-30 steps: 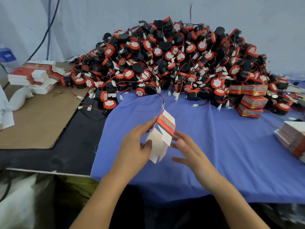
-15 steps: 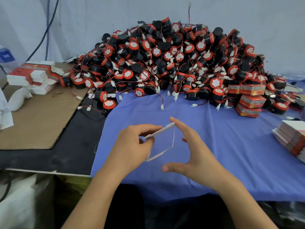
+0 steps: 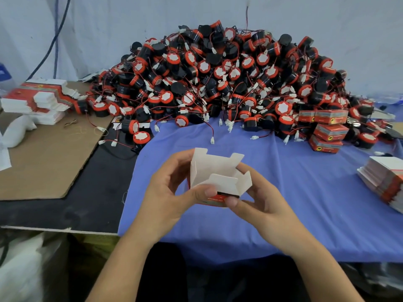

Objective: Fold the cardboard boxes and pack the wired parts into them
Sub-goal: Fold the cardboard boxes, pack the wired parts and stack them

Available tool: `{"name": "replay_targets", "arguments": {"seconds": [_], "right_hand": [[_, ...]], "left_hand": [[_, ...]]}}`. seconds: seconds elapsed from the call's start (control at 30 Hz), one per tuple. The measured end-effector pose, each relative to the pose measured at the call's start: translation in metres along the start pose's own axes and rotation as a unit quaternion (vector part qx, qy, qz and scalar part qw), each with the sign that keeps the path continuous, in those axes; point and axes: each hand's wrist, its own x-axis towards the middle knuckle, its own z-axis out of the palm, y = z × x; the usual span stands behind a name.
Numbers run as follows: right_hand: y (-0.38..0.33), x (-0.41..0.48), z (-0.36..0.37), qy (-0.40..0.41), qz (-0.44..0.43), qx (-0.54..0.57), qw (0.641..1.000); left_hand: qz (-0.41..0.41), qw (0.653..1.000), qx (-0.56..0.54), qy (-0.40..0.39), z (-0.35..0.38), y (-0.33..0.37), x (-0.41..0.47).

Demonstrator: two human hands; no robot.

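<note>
Cardboard, flat a moment ago, now stands open as a little box [image 3: 218, 173] over the blue cloth [image 3: 294, 192], and your left hand [image 3: 168, 192] and right hand [image 3: 263, 203] both pinch it, thumbs pressing its flaps in, so it is nearly ready for a wired part from the pile [image 3: 218, 79].

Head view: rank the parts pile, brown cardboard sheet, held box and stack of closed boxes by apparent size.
1. parts pile
2. brown cardboard sheet
3. held box and stack of closed boxes: look alike; the held box is nearer, so unranked.
</note>
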Motion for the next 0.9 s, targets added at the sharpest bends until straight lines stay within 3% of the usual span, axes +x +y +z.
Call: {"name": "replay_targets", "arguments": {"seconds": [0.07, 0.17, 0.27, 0.53, 0.73, 0.9], "right_hand": [[-0.006, -0.003, 0.002, -0.007, 0.025, 0.091, 0.996], [-0.016, -0.002, 0.002, 0.060, 0.129, 0.262, 0.955], [-0.023, -0.001, 0.002, 0.083, 0.175, 0.314, 0.930], [-0.026, -0.004, -0.005, 0.058, 0.182, 0.242, 0.951], [-0.029, -0.001, 0.001, 0.088, 0.169, 0.106, 0.976], [-0.031, -0.001, 0.003, 0.105, 0.144, 0.047, 0.983]], "left_hand": [[0.008, 1.000, 0.010, -0.008, -0.003, 0.002, -0.001], [0.030, 0.998, 0.036, -0.043, -0.004, 0.005, -0.006], [0.045, 0.995, 0.069, -0.053, 0.001, 0.007, -0.011], [0.029, 0.992, 0.095, -0.071, -0.005, 0.013, -0.013], [0.022, 0.974, 0.200, -0.107, -0.008, 0.016, -0.008], [0.001, 0.985, 0.128, -0.115, -0.007, 0.017, -0.010]]}}
